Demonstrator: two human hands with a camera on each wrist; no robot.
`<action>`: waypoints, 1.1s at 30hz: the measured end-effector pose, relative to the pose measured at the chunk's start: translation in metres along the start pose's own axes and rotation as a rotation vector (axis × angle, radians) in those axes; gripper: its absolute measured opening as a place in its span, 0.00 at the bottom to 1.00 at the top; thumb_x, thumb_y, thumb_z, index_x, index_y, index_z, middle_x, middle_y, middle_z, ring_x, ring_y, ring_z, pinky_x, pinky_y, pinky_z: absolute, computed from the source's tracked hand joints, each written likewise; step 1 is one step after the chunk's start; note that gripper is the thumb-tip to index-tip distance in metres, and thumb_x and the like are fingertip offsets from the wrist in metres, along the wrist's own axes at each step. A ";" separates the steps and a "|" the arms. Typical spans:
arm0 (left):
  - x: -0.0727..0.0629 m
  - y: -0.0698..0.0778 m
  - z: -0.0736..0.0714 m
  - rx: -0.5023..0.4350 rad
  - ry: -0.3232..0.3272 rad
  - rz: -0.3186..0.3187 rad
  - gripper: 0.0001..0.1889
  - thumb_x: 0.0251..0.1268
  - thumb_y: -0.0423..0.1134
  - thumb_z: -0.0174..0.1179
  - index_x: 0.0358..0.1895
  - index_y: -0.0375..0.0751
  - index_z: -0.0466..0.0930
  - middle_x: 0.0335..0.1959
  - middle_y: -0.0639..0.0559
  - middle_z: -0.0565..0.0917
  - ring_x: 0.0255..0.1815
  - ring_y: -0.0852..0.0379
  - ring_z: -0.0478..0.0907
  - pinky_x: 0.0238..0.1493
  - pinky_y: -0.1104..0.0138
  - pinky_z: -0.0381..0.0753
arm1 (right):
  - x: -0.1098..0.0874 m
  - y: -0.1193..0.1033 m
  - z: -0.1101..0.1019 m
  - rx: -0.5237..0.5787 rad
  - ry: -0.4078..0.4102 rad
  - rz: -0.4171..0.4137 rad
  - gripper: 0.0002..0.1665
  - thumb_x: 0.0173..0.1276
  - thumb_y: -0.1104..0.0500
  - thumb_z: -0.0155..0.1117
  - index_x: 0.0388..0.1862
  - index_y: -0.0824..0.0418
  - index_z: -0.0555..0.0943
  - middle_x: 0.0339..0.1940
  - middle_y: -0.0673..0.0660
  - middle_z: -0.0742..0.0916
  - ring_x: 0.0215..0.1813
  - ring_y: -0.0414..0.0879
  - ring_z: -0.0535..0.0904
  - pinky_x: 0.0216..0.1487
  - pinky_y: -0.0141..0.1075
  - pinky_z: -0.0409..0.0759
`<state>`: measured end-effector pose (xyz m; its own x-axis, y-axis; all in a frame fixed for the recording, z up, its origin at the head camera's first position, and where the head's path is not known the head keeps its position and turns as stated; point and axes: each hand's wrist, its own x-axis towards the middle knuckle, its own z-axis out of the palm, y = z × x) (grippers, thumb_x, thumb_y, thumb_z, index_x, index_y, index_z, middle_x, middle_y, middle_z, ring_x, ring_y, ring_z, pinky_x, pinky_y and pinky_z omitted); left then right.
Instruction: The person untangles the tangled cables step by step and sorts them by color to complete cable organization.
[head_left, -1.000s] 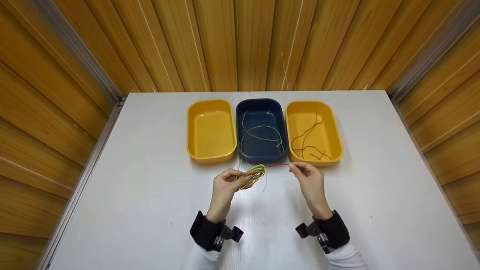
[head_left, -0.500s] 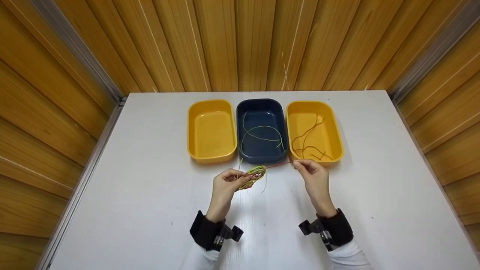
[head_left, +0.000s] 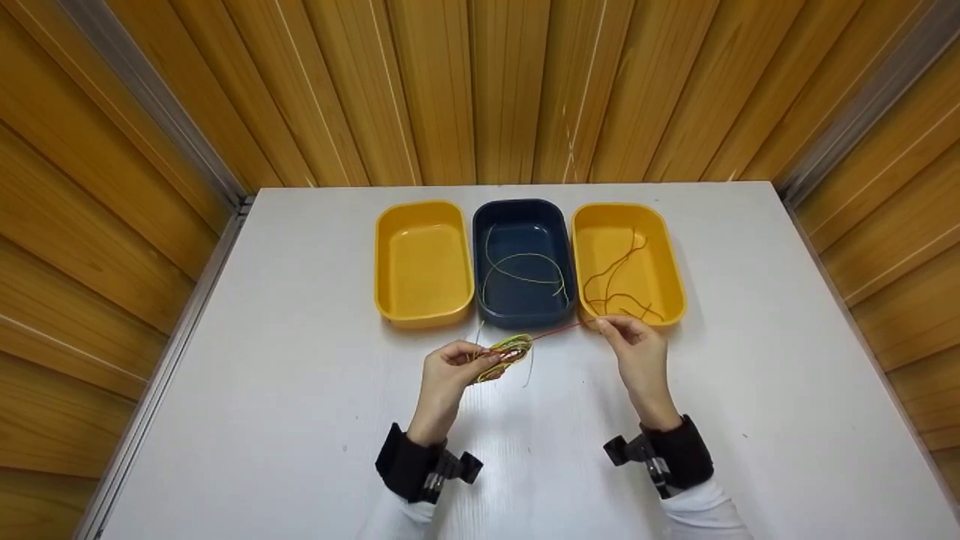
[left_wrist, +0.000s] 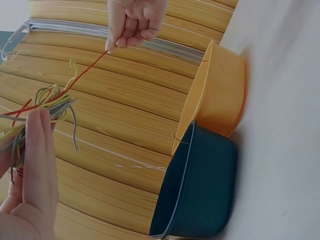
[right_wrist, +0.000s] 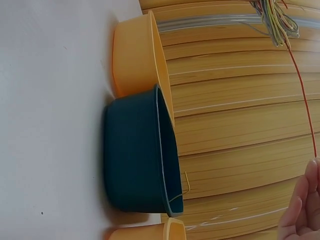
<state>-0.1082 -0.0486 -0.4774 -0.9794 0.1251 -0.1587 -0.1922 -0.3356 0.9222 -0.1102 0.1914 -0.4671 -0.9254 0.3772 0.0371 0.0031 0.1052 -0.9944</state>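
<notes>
My left hand (head_left: 448,382) pinches a looped bundle of thin strings (head_left: 510,354), yellow, red and grey, with loose ends sticking out. Out of that bundle runs a red string (left_wrist: 89,69), stretched nearly straight. Thumb and fingertips of my right hand (head_left: 636,356) pinch its far end, just in front of the right yellow bin (head_left: 675,281). In the right wrist view the red string (right_wrist: 303,90) rises from the fingertips to the bundle, which hangs at the top edge. Both hands are held above the white table, in front of the bins.
Three bins stand in a row: a left yellow bin (head_left: 384,262), a dark blue bin (head_left: 517,319) and the right yellow one. A yellow-green string (head_left: 525,255) lies in the blue bin, and red-orange strings (head_left: 611,270) in the right one. Wood-look panels (head_left: 435,90) enclose the white table (head_left: 285,360).
My right hand has moved right and slightly back toward me, drawing a longer stretch of red string out of the bundle. The left hand stays almost in place, still gripping the bundle.
</notes>
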 end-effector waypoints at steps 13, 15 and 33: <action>0.000 0.004 -0.003 0.061 -0.031 -0.012 0.10 0.58 0.21 0.65 0.28 0.41 0.85 0.22 0.61 0.85 0.26 0.68 0.83 0.32 0.76 0.85 | 0.005 -0.004 -0.011 0.039 0.061 -0.025 0.05 0.67 0.74 0.65 0.36 0.70 0.87 0.28 0.37 0.86 0.35 0.30 0.80 0.40 0.19 0.79; 0.000 0.005 -0.004 0.053 -0.037 -0.013 0.11 0.58 0.21 0.64 0.27 0.42 0.85 0.22 0.61 0.86 0.26 0.68 0.83 0.33 0.76 0.86 | 0.006 -0.004 -0.013 0.037 0.063 -0.036 0.05 0.67 0.74 0.65 0.36 0.70 0.87 0.28 0.37 0.86 0.34 0.30 0.80 0.40 0.19 0.79; -0.002 0.015 -0.024 0.113 0.013 0.008 0.09 0.56 0.21 0.66 0.28 0.40 0.86 0.23 0.61 0.87 0.28 0.68 0.82 0.36 0.76 0.85 | 0.021 -0.008 -0.044 0.027 0.136 -0.009 0.10 0.70 0.71 0.65 0.33 0.58 0.87 0.25 0.36 0.87 0.34 0.30 0.82 0.42 0.17 0.81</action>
<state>-0.1106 -0.0764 -0.4716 -0.9818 0.1100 -0.1547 -0.1765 -0.2288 0.9573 -0.1129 0.2387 -0.4543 -0.8653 0.4980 0.0569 -0.0165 0.0851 -0.9962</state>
